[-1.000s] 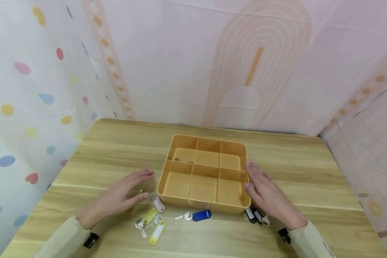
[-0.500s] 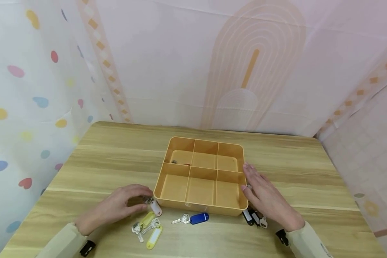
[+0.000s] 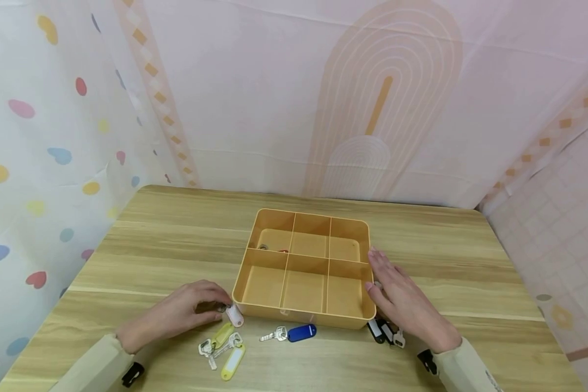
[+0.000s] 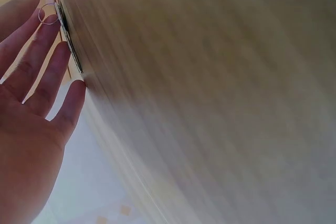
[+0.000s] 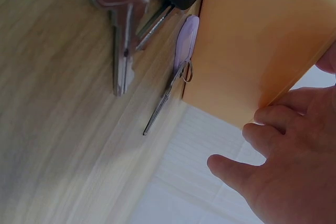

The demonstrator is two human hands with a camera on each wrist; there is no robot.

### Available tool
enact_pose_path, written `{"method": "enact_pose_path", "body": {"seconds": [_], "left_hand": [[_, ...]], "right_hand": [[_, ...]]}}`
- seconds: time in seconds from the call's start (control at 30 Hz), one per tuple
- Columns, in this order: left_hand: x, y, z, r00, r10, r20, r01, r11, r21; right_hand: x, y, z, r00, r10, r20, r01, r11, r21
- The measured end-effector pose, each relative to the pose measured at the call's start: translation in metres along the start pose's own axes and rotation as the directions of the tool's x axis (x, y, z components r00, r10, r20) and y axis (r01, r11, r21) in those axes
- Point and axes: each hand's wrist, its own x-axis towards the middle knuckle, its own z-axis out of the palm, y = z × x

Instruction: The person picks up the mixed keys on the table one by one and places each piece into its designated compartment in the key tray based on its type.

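Observation:
My left hand (image 3: 191,310) reaches down at the box's left front corner, fingertips at a key with a pinkish-white tag (image 3: 234,316). In the left wrist view its fingers are extended, with the tips close to a thin key ring (image 4: 49,13) and the dark edge of a key (image 4: 72,51); a firm pinch is not visible. The orange six-compartment box (image 3: 304,313) stands on the table. Along its right rim rests my right hand (image 3: 406,305), fingers relaxed and touching the edge. Beneath that hand, a key with a light purple tag (image 5: 186,40) lies against the box wall.
Two yellow-tagged keys (image 3: 232,362) lie at the front left, and a blue-tagged key (image 3: 301,332) before the box. Black-tagged keys (image 3: 376,331) sit by its right front corner. A ring (image 3: 263,247) and something red (image 3: 283,251) show in back compartments.
My left hand has come down and its fingertips have reached the pinkish-white-tagged key. The right hand has stayed at the box's right rim. The head view has shifted slightly.

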Motion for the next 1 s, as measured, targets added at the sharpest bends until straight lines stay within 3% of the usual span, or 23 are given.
{"method": "enact_pose_path", "body": {"seconds": [0.23, 0.57, 0.77, 1.0], "left_hand": [[0.000, -0.002, 0.000, 0.998, 0.045, -0.035, -0.045, 0.999, 0.025], [0.000, 0.000, -0.001, 0.996, 0.048, -0.068, -0.048, 0.999, 0.007], [0.000, 0.005, -0.006, 0.987, 0.078, -0.138, -0.084, 0.996, -0.038], [-0.001, 0.013, -0.013, 0.979, 0.069, -0.191, -0.077, 0.996, -0.036]], "right_hand": [[0.001, -0.001, -0.001, 1.000, -0.004, 0.000, 0.004, 1.000, 0.002], [0.003, -0.003, -0.002, 1.000, -0.005, 0.001, 0.005, 1.000, 0.004], [0.001, -0.002, -0.002, 1.000, -0.005, -0.005, 0.005, 1.000, 0.004], [0.000, 0.000, -0.001, 1.000, -0.005, -0.005, 0.005, 1.000, 0.006]]}}
